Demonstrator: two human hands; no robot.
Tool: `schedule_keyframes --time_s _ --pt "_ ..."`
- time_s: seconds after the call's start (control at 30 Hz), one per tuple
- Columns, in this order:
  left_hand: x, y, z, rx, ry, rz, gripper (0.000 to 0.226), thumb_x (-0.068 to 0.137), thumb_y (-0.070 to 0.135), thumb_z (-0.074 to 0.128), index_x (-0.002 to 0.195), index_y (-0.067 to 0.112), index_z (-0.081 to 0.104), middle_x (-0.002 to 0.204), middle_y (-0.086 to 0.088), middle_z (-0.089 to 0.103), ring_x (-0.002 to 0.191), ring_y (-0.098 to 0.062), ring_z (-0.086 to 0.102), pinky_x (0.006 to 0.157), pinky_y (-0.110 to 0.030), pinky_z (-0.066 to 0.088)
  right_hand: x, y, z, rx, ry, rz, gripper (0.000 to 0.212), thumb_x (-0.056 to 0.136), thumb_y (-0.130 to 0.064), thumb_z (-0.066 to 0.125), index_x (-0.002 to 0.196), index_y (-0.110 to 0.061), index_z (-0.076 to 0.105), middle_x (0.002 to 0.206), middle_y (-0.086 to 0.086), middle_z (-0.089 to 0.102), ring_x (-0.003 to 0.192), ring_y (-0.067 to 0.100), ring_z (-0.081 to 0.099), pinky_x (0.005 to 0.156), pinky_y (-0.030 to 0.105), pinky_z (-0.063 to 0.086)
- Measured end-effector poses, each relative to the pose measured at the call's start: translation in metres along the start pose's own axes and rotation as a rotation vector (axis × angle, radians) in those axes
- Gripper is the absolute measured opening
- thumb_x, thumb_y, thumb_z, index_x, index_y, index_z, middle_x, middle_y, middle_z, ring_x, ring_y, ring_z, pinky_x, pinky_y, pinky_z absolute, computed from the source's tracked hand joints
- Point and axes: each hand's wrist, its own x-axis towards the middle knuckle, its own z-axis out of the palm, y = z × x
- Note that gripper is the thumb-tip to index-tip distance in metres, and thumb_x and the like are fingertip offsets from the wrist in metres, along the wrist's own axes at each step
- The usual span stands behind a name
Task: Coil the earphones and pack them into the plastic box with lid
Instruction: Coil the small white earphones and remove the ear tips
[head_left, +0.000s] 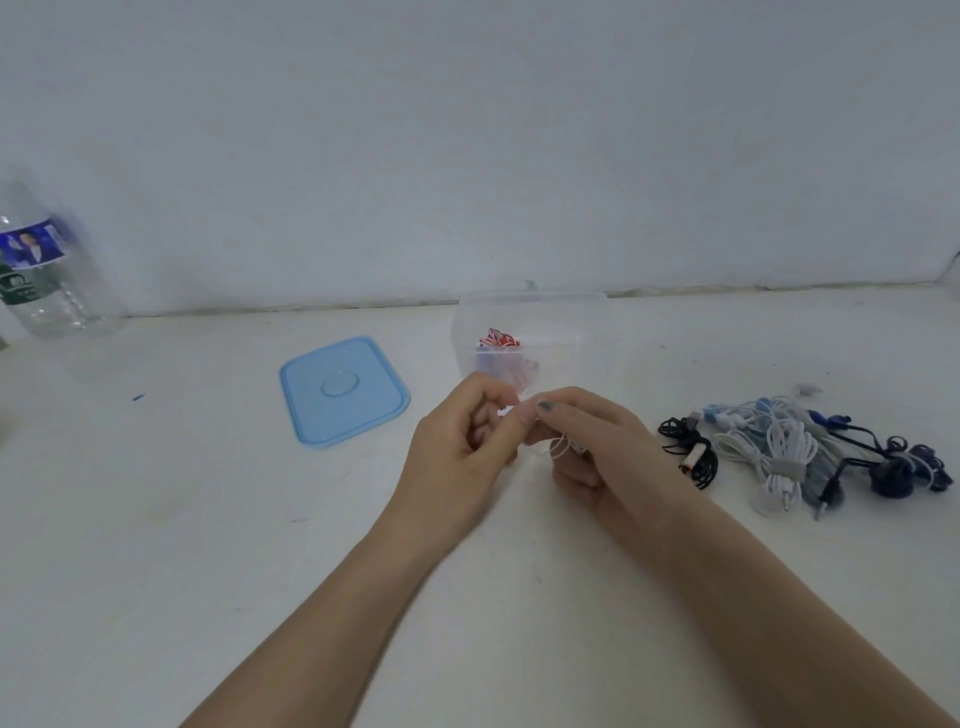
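Observation:
My left hand and my right hand meet at the table's middle, both with fingers curled round a thin white earphone cable. Small loops of it show between the hands; most of it is hidden by my fingers. Just behind my hands stands the clear plastic box, open, with a red, white and blue bundle inside. Its light blue lid lies flat on the table to the left of the box. A pile of coiled earphones, white, black and dark blue, lies to the right.
A clear plastic water bottle with a blue label stands at the far left by the wall. The white table meets a pale wall right behind the box.

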Motion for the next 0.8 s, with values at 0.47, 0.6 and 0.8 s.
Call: schedule_keyframes --time_s 0.47,0.6,0.8 --pt "0.004 0.0031 0.002 -0.25 0.033 -0.204 0.018 0.103 0.023 0.058 0.087 0.014 0.056 0.071 -0.024 0.04 0.063 -0.022 0.037 0.054 -0.026 0.035 -0.0072 0.0018 0.0068 -0.187 0.011 -0.103 0.018 0.084 -0.003 0.073 0.1 -0.008 0.068 0.055 -0.014 0.053 0.044 0.008 0.03 0.045 0.022 0.021" --pt "0.0075 0.0006 0.0029 -0.342 0.012 -0.284 0.022 0.103 0.018 0.054 0.082 0.015 0.056 0.062 -0.001 0.049 0.053 -0.013 0.041 0.059 -0.029 0.037 -0.0045 0.0053 0.004 -0.164 0.066 -0.114 0.011 0.084 -0.003 0.072 0.091 -0.012 0.071 0.061 -0.009 0.056 0.046 0.011 0.027 0.044 0.023 0.021" --pt "0.009 0.0001 0.0012 -0.338 0.015 -0.242 0.024 0.105 0.014 0.05 0.087 0.01 0.064 0.067 -0.008 0.049 0.058 -0.014 0.05 0.071 -0.035 0.048 -0.0044 0.0026 0.0016 -0.109 0.056 -0.079 0.013 0.086 -0.002 0.068 0.098 -0.006 0.07 0.067 0.001 0.05 0.042 0.008 0.026 0.04 0.018 0.023"
